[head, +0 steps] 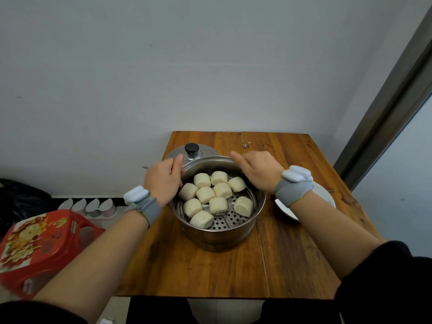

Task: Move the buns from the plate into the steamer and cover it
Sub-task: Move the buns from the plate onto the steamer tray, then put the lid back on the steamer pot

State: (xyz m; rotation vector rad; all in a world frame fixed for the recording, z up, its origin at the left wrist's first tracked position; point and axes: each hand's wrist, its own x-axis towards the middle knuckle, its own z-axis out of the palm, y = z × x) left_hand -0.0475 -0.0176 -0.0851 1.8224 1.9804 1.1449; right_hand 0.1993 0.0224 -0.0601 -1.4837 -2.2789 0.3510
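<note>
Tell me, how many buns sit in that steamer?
9 buns, all on the steamer rack: four at the back, three in the middle, two in front. Hands may hide others.

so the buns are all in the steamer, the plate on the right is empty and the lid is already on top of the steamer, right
Not quite: in the head view the lid is off, sitting behind the open steamer. The buns are inside, and the plate looks empty.

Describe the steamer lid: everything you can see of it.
The steamer lid is a domed piece of shiny silver metal with a round black knob on top. It is off the steamer, behind its far left rim on the wooden table, and seems tilted against the pot, though the contact is hidden. Only its upper part shows. The left hand is at its near edge; whether it grips the lid is unclear.
</note>
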